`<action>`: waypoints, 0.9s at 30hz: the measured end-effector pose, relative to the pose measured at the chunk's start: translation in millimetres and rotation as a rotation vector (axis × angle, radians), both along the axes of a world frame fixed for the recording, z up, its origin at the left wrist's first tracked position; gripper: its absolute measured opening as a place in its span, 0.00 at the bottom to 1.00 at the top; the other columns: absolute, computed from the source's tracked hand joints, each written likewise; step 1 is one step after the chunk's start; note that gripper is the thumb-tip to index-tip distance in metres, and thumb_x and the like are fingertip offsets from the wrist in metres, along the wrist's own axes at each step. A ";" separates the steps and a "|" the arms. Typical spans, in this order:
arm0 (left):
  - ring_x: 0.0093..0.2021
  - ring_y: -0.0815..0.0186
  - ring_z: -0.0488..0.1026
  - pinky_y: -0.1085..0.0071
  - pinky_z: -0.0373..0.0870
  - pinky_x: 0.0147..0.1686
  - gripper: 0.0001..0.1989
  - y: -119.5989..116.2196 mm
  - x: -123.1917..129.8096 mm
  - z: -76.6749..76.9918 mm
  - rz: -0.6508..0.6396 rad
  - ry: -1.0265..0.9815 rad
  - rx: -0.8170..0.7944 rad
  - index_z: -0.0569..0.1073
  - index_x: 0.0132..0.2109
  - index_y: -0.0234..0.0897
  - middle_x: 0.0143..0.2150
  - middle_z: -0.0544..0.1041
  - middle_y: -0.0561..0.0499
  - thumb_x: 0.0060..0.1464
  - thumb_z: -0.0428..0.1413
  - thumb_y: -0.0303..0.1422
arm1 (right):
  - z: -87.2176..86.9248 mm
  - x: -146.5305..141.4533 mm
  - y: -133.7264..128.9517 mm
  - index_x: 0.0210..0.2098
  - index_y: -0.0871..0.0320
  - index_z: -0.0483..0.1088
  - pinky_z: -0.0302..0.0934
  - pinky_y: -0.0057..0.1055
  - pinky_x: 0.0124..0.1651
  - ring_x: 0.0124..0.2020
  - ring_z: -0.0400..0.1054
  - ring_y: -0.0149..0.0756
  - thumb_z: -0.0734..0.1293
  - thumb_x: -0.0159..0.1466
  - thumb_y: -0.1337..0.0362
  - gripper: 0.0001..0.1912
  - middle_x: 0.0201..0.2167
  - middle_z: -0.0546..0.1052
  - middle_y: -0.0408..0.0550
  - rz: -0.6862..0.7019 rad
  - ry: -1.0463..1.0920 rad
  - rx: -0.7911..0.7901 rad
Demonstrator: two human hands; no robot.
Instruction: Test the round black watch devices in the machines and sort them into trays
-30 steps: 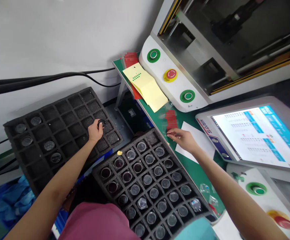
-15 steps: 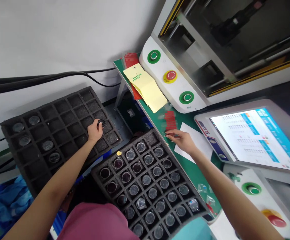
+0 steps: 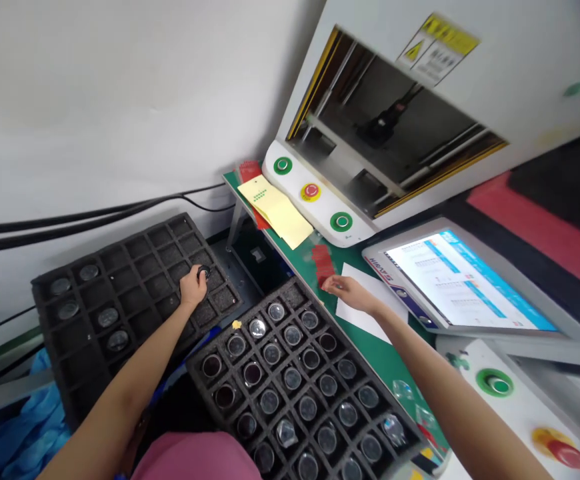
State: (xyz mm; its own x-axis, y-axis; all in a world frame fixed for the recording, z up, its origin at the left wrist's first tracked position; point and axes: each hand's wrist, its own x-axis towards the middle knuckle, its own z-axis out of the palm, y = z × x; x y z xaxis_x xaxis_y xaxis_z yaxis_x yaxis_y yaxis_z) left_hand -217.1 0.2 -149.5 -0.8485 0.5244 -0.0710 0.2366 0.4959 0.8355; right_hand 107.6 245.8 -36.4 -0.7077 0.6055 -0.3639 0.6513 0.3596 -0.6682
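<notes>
My left hand (image 3: pixel 193 287) is closed on a small round black part (image 3: pixel 203 272) over the right side of the left foam tray (image 3: pixel 145 263). That tray holds several round clear-topped pieces (image 3: pixel 107 317) in its left compartments. My right hand (image 3: pixel 347 292) has its fingers pinched together at the red strips (image 3: pixel 323 261) on the green table (image 3: pixel 370 333); whatever lies between the fingertips is too small to name. Nearer to me, the right foam tray (image 3: pixel 290 293) has round pieces in most compartments, some dark and some clear.
Yellow paper (image 3: pixel 283 217) and white paper (image 3: pixel 360 303) lie by a machine's button panel (image 3: pixel 297 183). A tilted screen (image 3: pixel 460 280) stands at the right, above another green button (image 3: pixel 495 383). Black cables (image 3: pixel 120 212) run along the wall. Blue cloth (image 3: pixel 30 427) is at lower left.
The view has tipped upward and shows more of the machine. My left hand remains closed on the black part over the left tray. My right hand's fingers have drawn closer together at the red strips.
</notes>
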 end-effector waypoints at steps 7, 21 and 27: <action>0.15 0.67 0.69 0.72 0.66 0.17 0.23 -0.1 54.9 82.9 -0.052 -0.064 0.311 0.72 0.35 0.31 0.20 0.77 0.47 0.58 0.47 0.49 | 64.2 10.0 -108.6 0.28 0.58 0.70 0.67 0.33 0.32 0.27 0.69 0.36 0.67 0.60 0.46 0.20 0.26 0.75 0.48 -0.395 0.552 0.119; 0.37 0.58 0.82 0.69 0.79 0.38 0.19 -36.4 225.8 249.8 -1.122 -0.460 0.496 0.79 0.50 0.30 0.39 0.83 0.41 0.60 0.56 0.41 | 127.9 31.2 -278.9 0.47 0.52 0.67 0.71 0.31 0.41 0.40 0.76 0.35 0.73 0.58 0.70 0.19 0.38 0.81 0.46 -1.090 1.307 0.274; 0.35 0.62 0.81 0.71 0.77 0.34 0.24 -38.3 240.7 249.2 -1.466 -0.699 0.348 0.79 0.50 0.33 0.36 0.82 0.42 0.64 0.48 0.47 | 133.3 65.3 -282.6 0.46 0.51 0.66 0.64 0.20 0.20 0.26 0.72 0.30 0.73 0.59 0.65 0.18 0.30 0.79 0.42 -0.946 1.392 -0.038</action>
State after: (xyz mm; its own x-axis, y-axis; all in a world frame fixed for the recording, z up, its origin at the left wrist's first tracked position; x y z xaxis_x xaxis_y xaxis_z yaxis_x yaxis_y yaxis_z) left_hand 23.6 -38.1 99.7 0.4904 0.8675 0.0832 -0.1405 -0.0155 0.9900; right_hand 172.9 -36.8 96.9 0.1006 0.9823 0.1577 -0.4381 0.1861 -0.8795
